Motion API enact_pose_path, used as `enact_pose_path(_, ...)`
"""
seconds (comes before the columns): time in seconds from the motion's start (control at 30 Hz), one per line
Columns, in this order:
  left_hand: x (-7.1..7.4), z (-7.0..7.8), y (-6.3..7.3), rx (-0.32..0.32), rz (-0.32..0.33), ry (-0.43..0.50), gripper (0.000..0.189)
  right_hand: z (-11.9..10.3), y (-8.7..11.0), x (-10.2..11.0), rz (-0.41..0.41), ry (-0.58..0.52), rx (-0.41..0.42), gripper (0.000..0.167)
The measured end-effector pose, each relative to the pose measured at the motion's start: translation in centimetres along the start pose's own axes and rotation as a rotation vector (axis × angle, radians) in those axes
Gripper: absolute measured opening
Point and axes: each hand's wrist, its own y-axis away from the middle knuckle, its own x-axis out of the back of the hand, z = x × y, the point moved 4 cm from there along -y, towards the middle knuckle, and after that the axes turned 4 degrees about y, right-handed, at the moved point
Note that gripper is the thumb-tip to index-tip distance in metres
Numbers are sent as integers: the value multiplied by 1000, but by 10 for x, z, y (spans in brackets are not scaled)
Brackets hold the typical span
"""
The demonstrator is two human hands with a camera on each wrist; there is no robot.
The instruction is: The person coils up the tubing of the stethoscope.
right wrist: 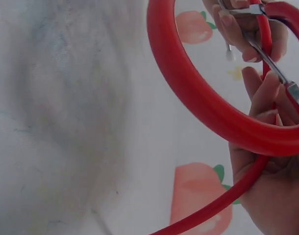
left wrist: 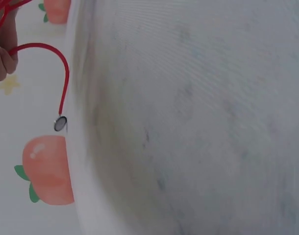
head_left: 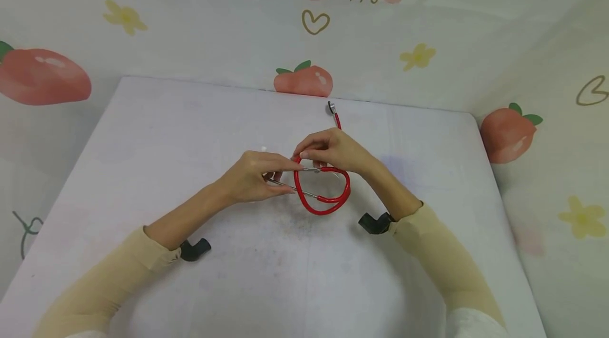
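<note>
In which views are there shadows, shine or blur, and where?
Head view: a soft shadow beside the right sleeve on the tabletop; left wrist view: dimmer, the tabletop looking blurred; right wrist view: pale shine along the red tubing.

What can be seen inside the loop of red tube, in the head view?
Two metal stems and white tabletop show inside the red loop. The right hand covers part of its upper side; what lies behind is hidden there.
</note>
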Motion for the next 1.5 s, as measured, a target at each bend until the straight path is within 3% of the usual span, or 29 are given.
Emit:
enact_pose_path(0.13, 0, 0, 0, 12, 21, -10, 41, 4, -4, 1, -28, -48, -34, 13)
enact_pose_path(0.37, 0, -2, 3, 23, 62, -12, 42, 14, -5, 7, -13, 31, -65, 18)
enact_pose_path(0.57, 1, -4, 3, 39, 100, 3, 42, 22, -2, 9, -28, -44, -68, 21)
enact_pose_path(0.77, 1, -8, 2, 79, 119, 65, 38, 36, 1, 6, 53, -91, -69, 24)
enact_pose_path(1.03, 2, -11, 2, 105, 95, 97, 45, 42, 1, -3, 73, -128, 15, 26)
enact_pose_path(1.2, 8, -12, 3, 138, 85, 80, 49, 46, 1, -9, 25, -87, -33, 27)
enact_pose_path(1.37, 20, -14, 1, 132, 161, 49, 50, 57, 6, -12, 69, -99, -98, 32)
enact_pose_path(1.5, 31, -19, 0, 131, 236, 21, 49, 60, 10, -17, 115, 6, -40, 28)
